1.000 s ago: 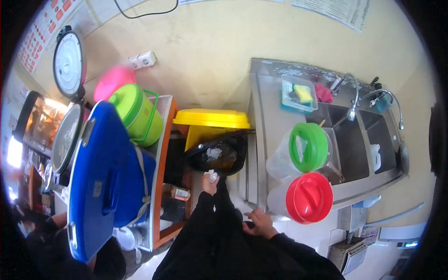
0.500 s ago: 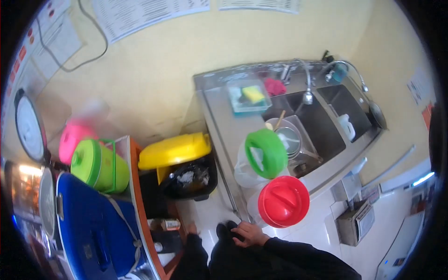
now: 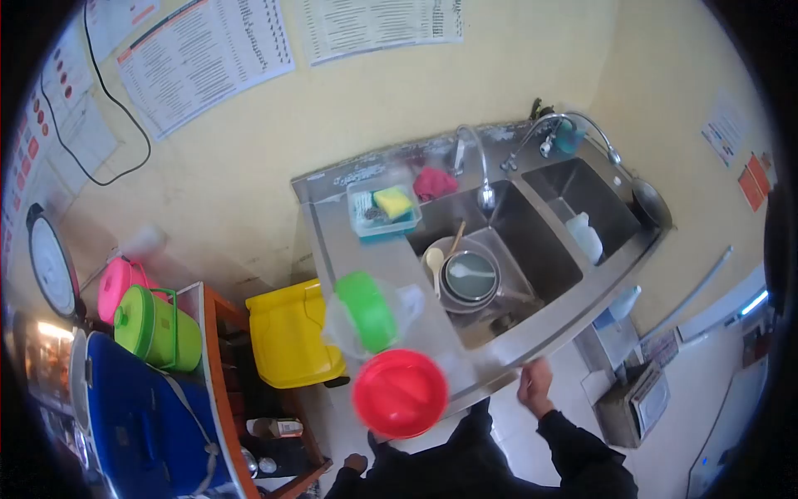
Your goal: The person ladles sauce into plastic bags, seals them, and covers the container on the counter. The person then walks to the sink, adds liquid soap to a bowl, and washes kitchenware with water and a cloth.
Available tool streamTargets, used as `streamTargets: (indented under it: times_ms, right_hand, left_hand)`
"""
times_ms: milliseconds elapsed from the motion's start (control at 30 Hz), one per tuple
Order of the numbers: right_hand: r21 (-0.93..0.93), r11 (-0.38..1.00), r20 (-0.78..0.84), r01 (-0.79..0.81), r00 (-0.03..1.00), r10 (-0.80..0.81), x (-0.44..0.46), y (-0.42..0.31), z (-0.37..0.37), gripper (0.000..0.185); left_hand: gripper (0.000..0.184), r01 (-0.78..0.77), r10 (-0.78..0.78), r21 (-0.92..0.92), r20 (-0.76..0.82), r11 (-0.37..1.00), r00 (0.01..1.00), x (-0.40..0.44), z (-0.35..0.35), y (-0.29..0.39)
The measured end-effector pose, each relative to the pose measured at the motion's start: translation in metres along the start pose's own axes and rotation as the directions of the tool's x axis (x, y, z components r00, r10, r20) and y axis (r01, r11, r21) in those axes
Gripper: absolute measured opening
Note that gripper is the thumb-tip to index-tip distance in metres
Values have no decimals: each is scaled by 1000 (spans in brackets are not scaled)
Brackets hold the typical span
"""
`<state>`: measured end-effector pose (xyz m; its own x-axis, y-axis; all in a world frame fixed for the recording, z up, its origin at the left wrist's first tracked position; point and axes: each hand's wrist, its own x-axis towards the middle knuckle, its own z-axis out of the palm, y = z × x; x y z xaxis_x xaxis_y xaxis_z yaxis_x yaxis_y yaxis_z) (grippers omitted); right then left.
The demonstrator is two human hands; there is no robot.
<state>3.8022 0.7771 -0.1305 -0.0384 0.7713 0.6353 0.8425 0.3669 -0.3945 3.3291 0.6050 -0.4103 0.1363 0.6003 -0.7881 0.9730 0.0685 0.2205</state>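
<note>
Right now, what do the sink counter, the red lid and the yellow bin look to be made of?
Sink counter: most likely stainless steel, satin rather than mirror-bright, judging by its grey metallic sheen.
Red lid: probably plastic, smooth, evenly coloured and moulded-looking.
Yellow bin: seemingly plastic too, given its uniform colour and rounded edges.

The yellow bin (image 3: 295,337), its lid down, stands just left of the steel sink (image 3: 536,229), whose left basin holds nested bowls (image 3: 475,288). The red-lidded jug (image 3: 401,393) stands at the front left corner of the tabletop (image 3: 440,333).
</note>
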Motion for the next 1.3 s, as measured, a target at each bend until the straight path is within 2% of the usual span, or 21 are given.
streamTargets:
  times_ms: [67, 100, 167, 200, 233, 300, 367, 467, 500, 567, 600, 633, 667, 700, 767, 833, 967, 1067, 1167, 1267, 1300]
  right_hand:
    - [32, 998, -158, -51, 986, 56, 68, 43, -10, 13]
    - [106, 992, -204, -70, 975, 90, 96, 66, -10, 14]
    - [176, 982, -252, -74, 960, 118, 140, 112, -6, 15]
    - [171, 983, -255, -61, 961, 104, 156, 135, 0, 16]
    - [207, 973, -213, -105, 965, 149, 170, 152, 6, 17]
    - [299, 933, -81, -201, 969, 235, 187, 181, 20, 19]
    - [406, 866, 92, -292, 956, 279, 200, 205, 41, 21]
    - [423, 868, 253, -261, 954, 163, 221, 239, 85, 25]
    - [414, 871, 284, -264, 947, 152, 231, 247, 101, 26]
    - [397, 879, 338, -266, 932, 129, 258, 259, 135, 28]
    - [381, 884, 358, -270, 925, 129, 271, 263, 152, 29]
    - [360, 892, 380, -275, 916, 129, 283, 266, 166, 30]
    - [332, 901, 403, -279, 905, 132, 292, 269, 180, 31]
    - [318, 910, 403, -266, 907, 124, 298, 272, 194, 33]
    - [276, 932, 394, -235, 912, 113, 315, 277, 214, 36]
    - [211, 954, 441, -214, 892, 103, 342, 274, 211, 41]
    - [221, 962, 428, -162, 902, 54, 399, 274, 227, 58]
    - [298, 946, 395, -125, 919, -3, 433, 271, 247, 70]
    - [335, 942, 363, -15, 925, -114, 455, 275, 278, 75]
    - [358, 934, 423, 5, 891, -167, 464, 279, 292, 72]
    - [364, 931, 461, -6, 870, -174, 468, 276, 290, 71]
  left_hand:
    - [38, -154, 145, 165, 65, 974, 987, 7, -14, 36]
    - [42, 2, -1, 78, -10, 997, 1000, 8, -13, 64]
    - [44, 17, -18, -9, -117, 1000, 993, 3, -12, 111]
    - [43, 177, -230, -240, -215, 954, 949, -2, -12, 139]
    - [41, 301, -448, -464, -249, 833, 859, -28, -33, 186]
    - [31, 212, -528, -570, -471, 794, 707, -66, -66, 258]
    - [13, -148, -395, -538, -753, 830, 526, -84, -87, 304]
    - [7, -439, -217, -329, -934, 836, 285, -103, -178, 381]
    - [7, -452, -108, -117, -993, 884, 46, -95, -218, 407]
    - [6, -556, -197, -208, -977, 805, 80, -71, -288, 436]
    - [6, -654, -239, -198, -971, 730, 27, -31, -311, 436]
    - [17, -702, -253, -204, -967, 683, 35, -8, -358, 451]
    - [17, -791, -310, -312, -937, 526, 164, 11, -405, 467]
    - [17, -847, -299, -303, -937, 436, 182, 38, -448, 472]
    - [18, -822, -177, -179, -979, 541, 96, 99, -525, 468]
    - [16, -761, -204, -231, -970, 606, 132, 160, -584, 458]
    - [22, -444, -90, -141, -987, 885, 134, 250, -653, 443]
    - [28, -244, 219, 218, -975, 945, -23, 301, -656, 426]
    - [26, -142, 75, 22, -919, 990, 386, 279, -667, 436]
    - [20, -406, 21, -27, -993, 914, 114, 231, -657, 465]
    - [18, -451, -35, -71, -995, 889, 88, 217, -650, 472]
